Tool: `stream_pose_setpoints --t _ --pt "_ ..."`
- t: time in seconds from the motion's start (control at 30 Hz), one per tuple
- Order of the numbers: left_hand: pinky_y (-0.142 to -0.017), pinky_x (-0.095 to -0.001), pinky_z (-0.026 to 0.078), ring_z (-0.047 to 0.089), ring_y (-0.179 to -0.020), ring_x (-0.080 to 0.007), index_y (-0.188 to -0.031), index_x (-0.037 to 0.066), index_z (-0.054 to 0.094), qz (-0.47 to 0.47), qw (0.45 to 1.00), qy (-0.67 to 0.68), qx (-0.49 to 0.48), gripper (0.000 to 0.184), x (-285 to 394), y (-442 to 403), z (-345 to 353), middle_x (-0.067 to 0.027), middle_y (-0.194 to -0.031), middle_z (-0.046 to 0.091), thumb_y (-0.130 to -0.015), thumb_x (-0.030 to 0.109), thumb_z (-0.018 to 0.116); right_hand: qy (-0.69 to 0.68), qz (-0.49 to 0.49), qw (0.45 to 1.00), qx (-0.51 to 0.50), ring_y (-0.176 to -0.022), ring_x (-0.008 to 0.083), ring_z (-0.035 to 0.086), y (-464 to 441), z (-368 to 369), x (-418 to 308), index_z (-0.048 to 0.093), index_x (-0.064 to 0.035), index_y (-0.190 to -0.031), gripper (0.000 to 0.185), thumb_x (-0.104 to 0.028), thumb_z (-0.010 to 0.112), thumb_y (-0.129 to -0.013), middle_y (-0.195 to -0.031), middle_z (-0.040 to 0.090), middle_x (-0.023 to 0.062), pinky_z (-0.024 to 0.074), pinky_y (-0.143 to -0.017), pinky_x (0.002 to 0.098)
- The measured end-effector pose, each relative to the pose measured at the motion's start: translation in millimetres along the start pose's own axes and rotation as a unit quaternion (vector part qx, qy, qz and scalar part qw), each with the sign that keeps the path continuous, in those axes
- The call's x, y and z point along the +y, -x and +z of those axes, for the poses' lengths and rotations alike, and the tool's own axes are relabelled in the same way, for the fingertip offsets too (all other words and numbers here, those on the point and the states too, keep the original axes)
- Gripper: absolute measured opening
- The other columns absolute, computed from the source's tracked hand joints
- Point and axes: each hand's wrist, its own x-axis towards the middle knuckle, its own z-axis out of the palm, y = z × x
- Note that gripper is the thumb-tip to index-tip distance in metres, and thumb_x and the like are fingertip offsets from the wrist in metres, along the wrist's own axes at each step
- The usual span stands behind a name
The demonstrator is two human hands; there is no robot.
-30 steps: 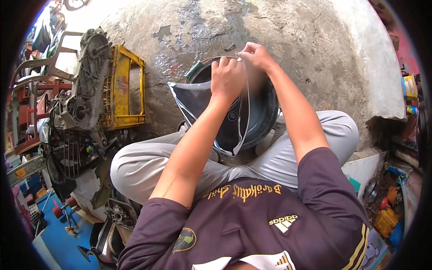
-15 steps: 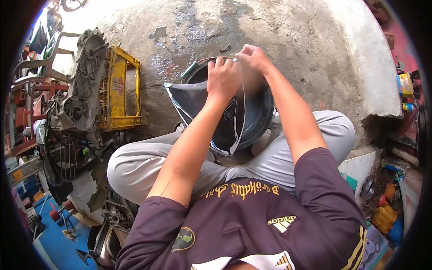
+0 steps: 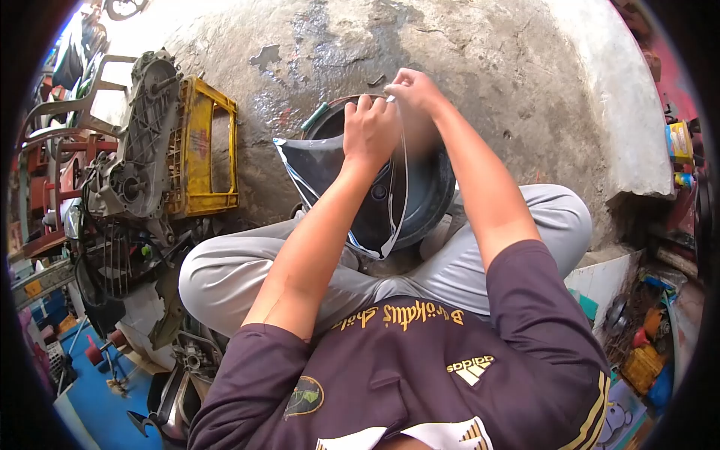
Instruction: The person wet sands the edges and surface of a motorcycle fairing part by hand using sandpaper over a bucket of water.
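A glossy black body panel with white-edged borders and a round fitting lies tilted over a dark round tub between my knees. My left hand is closed over the panel's upper part, fingers curled at its far edge. Just right of it, my right hand pinches at the panel's far tip, where a small white piece shows by the fingertips. What that piece is cannot be made out. A blurred patch covers the area below my right hand. A green-handled tool rests along the tub's left rim.
A yellow crate and a metal engine casing stand at the left. Beyond the tub, a small dark bent piece lies on wet concrete. A raised concrete ledge and cluttered parts are at the right.
My right hand has shifted slightly away from me and to the left, still pinching at the tip. My left hand and the panel have barely moved.
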Motion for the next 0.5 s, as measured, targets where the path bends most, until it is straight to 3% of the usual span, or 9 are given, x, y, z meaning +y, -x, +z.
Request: stream_pose_setpoints --t 0.07,0.13,0.17,0.37,0.43,0.5 --pt "-0.084 -0.0447 0.046 0.063 -0.101 -0.0254 -0.090 0.011 0.074 0.002 1.000 -0.001 0.000 0.020 0.0 -3.8 -0.6 -0.0026 -0.093 0.071 -0.089 0.031 0.075 0.027 -0.019 0.999 0.034 -0.065 0.0065 0.047 -6.7 7.0 -4.8 0.069 -0.0067 -0.087 0.024 -0.021 0.088 -0.089 -0.071 0.056 -0.0044 0.0409 -0.058 0.0292" --pt "-0.074 -0.0443 0.047 0.065 -0.090 -0.0263 -0.081 0.012 0.071 0.028 0.997 0.009 0.073 0.009 -0.2 -3.6 -0.8 -0.0032 -0.083 0.068 -0.086 0.018 0.067 0.007 -0.012 0.999 0.040 -0.065 0.0068 0.048 -4.3 5.9 -0.4 0.070 -0.0070 -0.087 0.024 -0.022 0.089 -0.089 -0.071 0.057 -0.0040 0.0411 -0.058 0.0292" --pt "-0.074 -0.0443 0.047 0.065 -0.090 -0.0263 -0.081 0.012 0.071 0.030 0.997 0.011 0.074 0.009 0.1 -3.9 -0.1 -0.0032 -0.083 0.068 -0.086 0.018 0.067 -0.007 -0.004 0.999 0.043 -0.065 0.0070 0.048 -1.9 2.6 2.3 0.070 -0.0072 -0.087 0.025 -0.023 0.090 -0.089 -0.071 0.058 -0.0035 0.0412 -0.059 0.0293" --pt "-0.075 -0.0446 0.047 0.065 -0.091 -0.0265 -0.081 0.012 0.071 0.024 0.997 0.019 0.073 0.011 -1.6 -1.0 1.3 -0.0033 -0.083 0.069 -0.087 0.020 0.066 -0.011 0.017 1.000 0.023 -0.068 0.0087 0.053 1.0 -5.7 -4.0 0.072 -0.0062 -0.088 0.026 -0.024 0.091 -0.088 -0.074 0.062 -0.0001 0.0448 -0.061 0.0295" --pt "-0.084 -0.0452 0.047 0.064 -0.101 -0.0257 -0.095 0.011 0.076 0.000 1.000 0.009 0.007 0.022 -1.3 -0.8 1.9 -0.0025 -0.093 0.072 -0.088 0.032 0.076 -0.031 0.008 0.999 0.004 -0.069 0.0091 0.054 -1.4 -5.4 -3.1 0.072 -0.0061 -0.089 0.026 -0.024 0.090 -0.088 -0.075 0.064 0.0009 0.0456 -0.062 0.0298" --pt "-0.086 -0.0450 0.046 0.063 -0.103 -0.0251 -0.097 0.011 0.075 -0.007 1.000 -0.005 -0.007 0.024 -0.9 -2.3 0.3 -0.0020 -0.095 0.072 -0.088 0.034 0.077 0.028 0.011 0.999 0.033 -0.070 0.0114 0.056 -3.8 -2.3 -6.8 0.074 -0.0070 -0.091 0.025 -0.025 0.091 -0.088 -0.077 0.065 0.0019 0.0481 -0.064 0.0322"
